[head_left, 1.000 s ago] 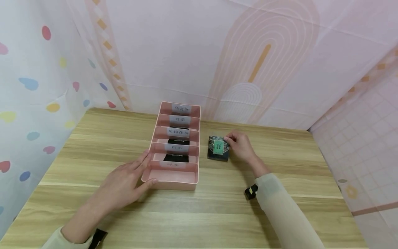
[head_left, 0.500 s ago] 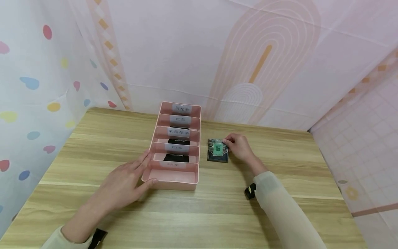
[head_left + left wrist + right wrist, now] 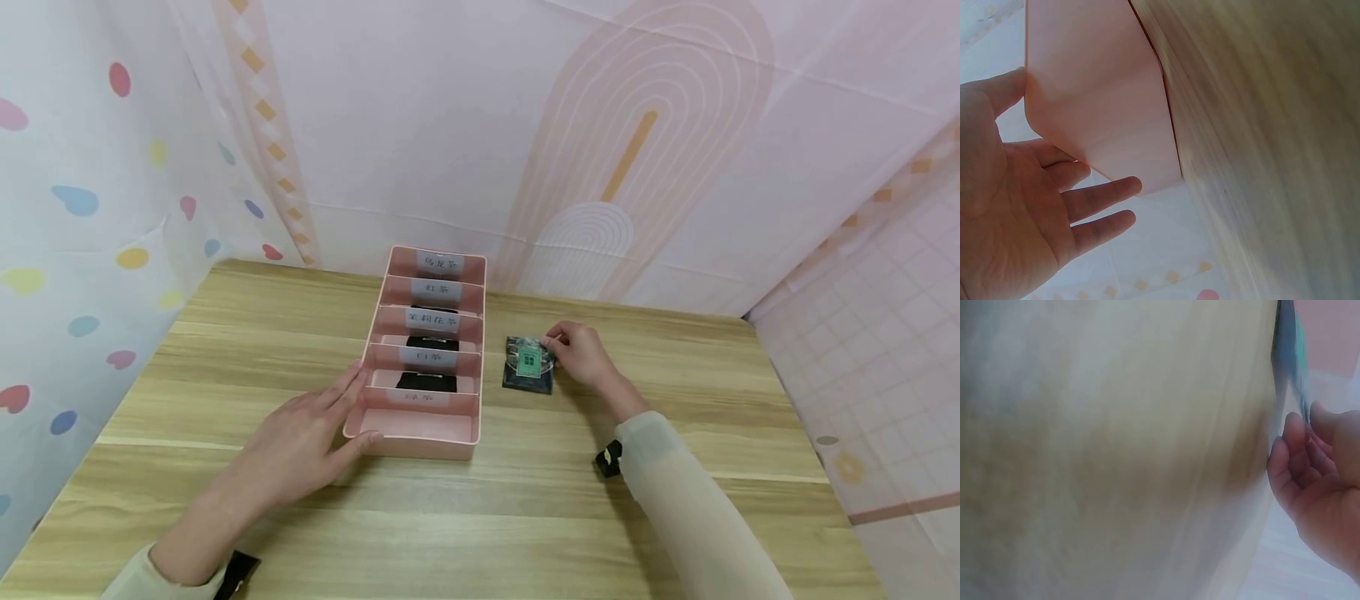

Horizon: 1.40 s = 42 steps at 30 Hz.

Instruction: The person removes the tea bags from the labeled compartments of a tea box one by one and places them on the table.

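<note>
My left hand [image 3: 300, 446] rests at the near left corner of a pink divided box [image 3: 438, 448], its thumb at the front rim and its fingers along the left side. In the left wrist view the fingers [image 3: 1100, 200] are mostly straight against the box wall [image 3: 1104, 94]. To the right of the box, my right hand [image 3: 585, 354] pinches the upper right corner of a dark tea sachet [image 3: 517, 380] with a green label. The right wrist view shows that sachet [image 3: 1284, 344] edge-on, its corner between thumb and fingertips.
Dark packets [image 3: 426, 382] stand in several compartments of the box, which carry white paper labels [image 3: 432, 320]. The nearest compartment [image 3: 416, 423] shows its bare pink floor. Everything sits on a wood-grain table [image 3: 480, 525] with patterned cloth [image 3: 420, 125] behind.
The sachet first slid slightly towards the near side, then a little to the right, staying pinched by my right hand. My left hand has kept its place on the box.
</note>
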{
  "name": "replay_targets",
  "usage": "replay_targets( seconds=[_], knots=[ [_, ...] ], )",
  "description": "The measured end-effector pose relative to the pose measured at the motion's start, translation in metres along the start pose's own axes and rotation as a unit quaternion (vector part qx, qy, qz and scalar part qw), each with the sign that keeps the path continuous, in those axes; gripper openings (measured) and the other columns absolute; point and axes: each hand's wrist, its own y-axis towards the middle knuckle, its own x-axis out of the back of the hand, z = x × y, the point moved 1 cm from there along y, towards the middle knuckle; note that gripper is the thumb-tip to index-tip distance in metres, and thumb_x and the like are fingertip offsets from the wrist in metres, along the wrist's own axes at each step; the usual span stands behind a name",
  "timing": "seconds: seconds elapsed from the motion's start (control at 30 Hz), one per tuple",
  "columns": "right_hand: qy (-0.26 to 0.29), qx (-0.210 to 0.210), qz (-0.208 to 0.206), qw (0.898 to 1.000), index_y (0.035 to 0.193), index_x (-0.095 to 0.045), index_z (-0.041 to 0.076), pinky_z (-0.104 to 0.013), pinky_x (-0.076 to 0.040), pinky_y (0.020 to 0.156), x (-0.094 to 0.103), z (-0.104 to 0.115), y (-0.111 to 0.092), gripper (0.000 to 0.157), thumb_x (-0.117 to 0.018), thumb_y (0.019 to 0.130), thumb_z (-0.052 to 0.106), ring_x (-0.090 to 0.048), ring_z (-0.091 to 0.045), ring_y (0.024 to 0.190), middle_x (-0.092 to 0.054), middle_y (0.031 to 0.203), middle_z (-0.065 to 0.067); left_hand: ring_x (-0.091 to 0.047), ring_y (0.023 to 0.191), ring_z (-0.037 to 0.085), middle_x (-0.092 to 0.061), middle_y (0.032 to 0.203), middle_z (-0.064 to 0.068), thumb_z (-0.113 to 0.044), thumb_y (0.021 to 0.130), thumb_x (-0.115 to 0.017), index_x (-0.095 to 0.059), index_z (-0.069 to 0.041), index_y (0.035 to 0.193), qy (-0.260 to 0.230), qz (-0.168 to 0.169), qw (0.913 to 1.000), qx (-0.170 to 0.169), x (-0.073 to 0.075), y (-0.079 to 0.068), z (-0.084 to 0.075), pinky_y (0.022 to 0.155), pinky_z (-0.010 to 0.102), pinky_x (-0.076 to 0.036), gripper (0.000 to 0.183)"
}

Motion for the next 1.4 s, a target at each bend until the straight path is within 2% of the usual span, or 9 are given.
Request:
replay_targets(
  seconds=[0.2, 0.3, 0.5, 0.8, 1.03, 1.2, 1.4],
  knots=[
    [-0.022, -0.011, 0.018, 1.000, 0.116, -0.068, -0.005, -0.029, -0.050, 0.058, 0.008, -0.001, -0.001, 0.021, -0.062, 0.107, 0.013, -0.063, -0.018, 0.067, -0.070, 0.085, -0.012, -0.058, 0.132, 0.044, -0.039, 0.163, 0.022, -0.049, 0.102, -0.065, -0.042, 0.005, 0.157, 0.001, -0.007, 1.0000, -0.002, -0.002, -0.001, 0.001, 0.105, 0.060, -0.050, 0.080],
    [-0.030, -0.007, 0.020, 0.999, 0.118, -0.068, -0.004, -0.031, -0.048, 0.058, 0.013, 0.001, -0.002, 0.022, -0.060, 0.108, 0.014, -0.060, -0.019, 0.068, -0.069, 0.084, -0.012, -0.058, 0.132, 0.044, -0.039, 0.163, 0.022, -0.047, 0.102, -0.065, -0.043, 0.006, 0.156, 0.001, -0.009, 1.0000, -0.003, -0.002, -0.002, 0.000, 0.105, 0.060, -0.050, 0.079],
    [-0.020, 0.010, 0.022, 1.000, 0.121, -0.067, -0.005, -0.033, -0.051, 0.060, 0.022, 0.008, -0.007, 0.024, -0.060, 0.109, 0.014, -0.064, -0.024, 0.071, -0.071, 0.088, -0.016, -0.058, 0.133, 0.043, -0.039, 0.164, 0.020, -0.051, 0.101, -0.065, -0.041, 0.003, 0.158, 0.004, -0.004, 1.0000, -0.003, 0.000, 0.000, -0.001, 0.106, 0.060, -0.050, 0.082],
    [-0.012, 0.042, -0.006, 0.999, 0.129, -0.065, -0.007, -0.035, -0.053, 0.064, 0.032, 0.026, -0.017, 0.033, -0.060, 0.109, 0.018, -0.067, -0.032, 0.077, -0.069, 0.094, -0.021, -0.059, 0.132, 0.044, -0.038, 0.164, 0.020, -0.051, 0.101, -0.065, -0.041, 0.003, 0.158, 0.002, -0.003, 1.0000, 0.000, 0.000, 0.000, 0.000, 0.105, 0.060, -0.050, 0.082],
    [-0.044, 0.082, -0.051, 0.994, 0.127, -0.069, -0.005, -0.036, -0.052, 0.068, 0.036, 0.039, -0.026, 0.033, -0.065, 0.106, 0.020, -0.063, -0.023, 0.082, -0.071, 0.096, -0.011, -0.059, 0.131, 0.044, -0.040, 0.163, 0.021, -0.051, 0.100, -0.066, -0.042, 0.003, 0.157, 0.004, -0.008, 1.0000, -0.002, 0.000, -0.001, 0.000, 0.104, 0.060, -0.051, 0.082],
    [-0.047, 0.108, -0.065, 0.991, 0.127, -0.069, -0.004, -0.040, -0.056, 0.071, 0.037, 0.042, -0.032, 0.032, -0.066, 0.106, 0.019, -0.067, -0.025, 0.085, -0.073, 0.099, -0.012, -0.060, 0.130, 0.043, -0.041, 0.163, 0.021, -0.051, 0.100, -0.067, -0.042, 0.003, 0.158, 0.005, -0.013, 0.9999, -0.003, -0.001, -0.002, 0.001, 0.103, 0.059, -0.052, 0.082],
    [-0.025, 0.141, -0.082, 0.986, 0.123, -0.070, -0.004, -0.040, -0.060, 0.075, 0.038, 0.047, -0.040, 0.025, -0.068, 0.104, 0.012, -0.069, -0.024, 0.086, -0.074, 0.101, -0.013, -0.060, 0.131, 0.042, -0.040, 0.163, 0.020, -0.050, 0.100, -0.066, -0.042, 0.002, 0.158, 0.003, -0.012, 0.9999, -0.004, 0.000, -0.001, -0.001, 0.104, 0.059, -0.051, 0.082]
  ],
)
